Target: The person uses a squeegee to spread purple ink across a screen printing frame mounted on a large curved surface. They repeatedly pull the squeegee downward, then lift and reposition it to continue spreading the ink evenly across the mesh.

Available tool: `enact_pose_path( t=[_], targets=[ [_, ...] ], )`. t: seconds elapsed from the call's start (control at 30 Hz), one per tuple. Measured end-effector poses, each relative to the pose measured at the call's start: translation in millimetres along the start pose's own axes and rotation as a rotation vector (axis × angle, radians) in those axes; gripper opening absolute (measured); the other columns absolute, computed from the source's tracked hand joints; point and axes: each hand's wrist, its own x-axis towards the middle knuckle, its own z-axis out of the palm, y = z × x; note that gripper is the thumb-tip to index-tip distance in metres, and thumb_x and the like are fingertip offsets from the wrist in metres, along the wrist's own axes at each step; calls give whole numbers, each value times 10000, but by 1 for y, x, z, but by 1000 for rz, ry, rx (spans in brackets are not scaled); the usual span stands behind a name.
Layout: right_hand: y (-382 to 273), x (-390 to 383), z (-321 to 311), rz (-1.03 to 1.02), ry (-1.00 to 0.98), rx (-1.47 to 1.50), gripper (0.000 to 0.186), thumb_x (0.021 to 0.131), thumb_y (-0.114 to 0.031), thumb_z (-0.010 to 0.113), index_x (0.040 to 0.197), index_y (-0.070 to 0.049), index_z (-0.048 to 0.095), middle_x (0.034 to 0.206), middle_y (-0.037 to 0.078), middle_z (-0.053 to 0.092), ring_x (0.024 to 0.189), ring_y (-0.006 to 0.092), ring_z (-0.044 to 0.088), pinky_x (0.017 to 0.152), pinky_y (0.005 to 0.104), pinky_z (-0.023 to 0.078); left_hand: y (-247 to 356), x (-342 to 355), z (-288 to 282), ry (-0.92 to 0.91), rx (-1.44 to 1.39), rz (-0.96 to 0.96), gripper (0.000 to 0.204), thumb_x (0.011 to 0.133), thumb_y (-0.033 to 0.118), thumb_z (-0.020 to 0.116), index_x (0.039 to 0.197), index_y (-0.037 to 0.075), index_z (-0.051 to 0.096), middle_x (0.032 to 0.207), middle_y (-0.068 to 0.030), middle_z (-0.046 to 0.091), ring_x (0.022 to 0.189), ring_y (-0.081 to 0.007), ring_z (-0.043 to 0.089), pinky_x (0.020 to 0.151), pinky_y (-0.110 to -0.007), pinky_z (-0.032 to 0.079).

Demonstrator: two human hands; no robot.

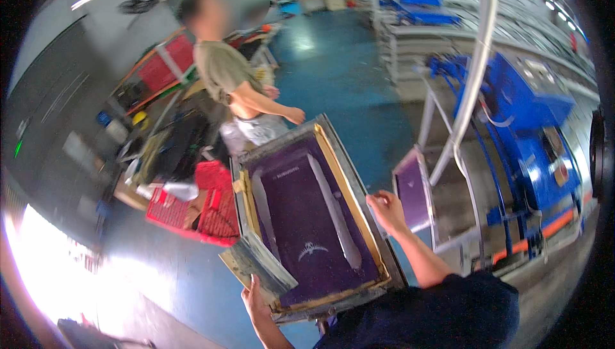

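Screen [298,211] with purple mesh slants above the blue floor [327,80], the right hand [387,213] gripping its right edge, the left hand [255,296] holding a flat board [259,264] over its lower-left corner. Beyond are a red crate [221,213] and a co-worker [224,70].

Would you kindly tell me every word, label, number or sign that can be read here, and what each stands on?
Framed purple screen: short row of pale lettering, too small and blurred to read surely.
Same screen, nearer end: pale, arched emblem, with no legible words.
Purple panel left of the blue machine: pale mark, too small to read.
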Motion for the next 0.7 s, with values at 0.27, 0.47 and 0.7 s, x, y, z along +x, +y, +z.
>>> enact_pose_path(
  t=[0.27,0.47,0.7],
  targets=[
    [-22,-122,-68,293,196,-128,369,912,-391,706,960,-27,746,750,135,718,720,235,698,660,375,523,4,14,-7,-313,138,-58,569,892,328,809,1284,-5,566,1180,-118,648,1019,-239,643,835,-431,546],
    [-17,-112,-33,269,275,-187,325,923,-363,712,971,-44,755,815,116,735,761,155,669,699,344,517,16,89,13,-316,182,-5,563,892,346,802,1245,-34,584,1150,-120,659,992,-238,649,834,-428,544],
    [-11,-67,2,47,346,-133,356,903,-415,711,983,-70,746,832,145,742,771,230,718,694,386,543,28,134,44,-648,152,93,615,913,348,769,1339,-34,544,1286,-165,605,1078,-281,619,903,-471,509]
  ],
)
